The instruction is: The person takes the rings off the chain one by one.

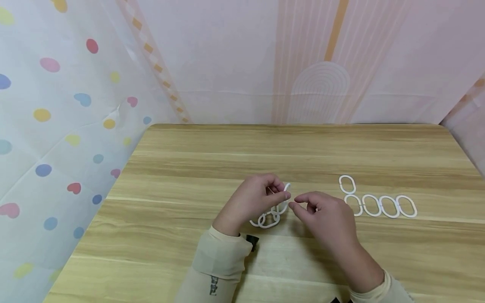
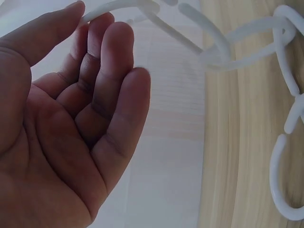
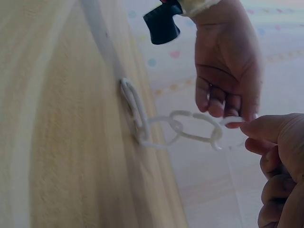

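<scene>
One white chain link [image 2: 114, 6], tilted, is pinched by left fingers [image 1: 279, 197]; right fingers [image 1: 307, 197], barely parted, are placed just rightward, hold unclear.

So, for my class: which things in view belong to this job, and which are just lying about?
Belongs: white link chain, left hand pinching it, right hand close by, probably the five white oval links at right.

Just there, seemingly: wood-grain table, dot-and-heart backdrop, black wrist attachment.
</scene>
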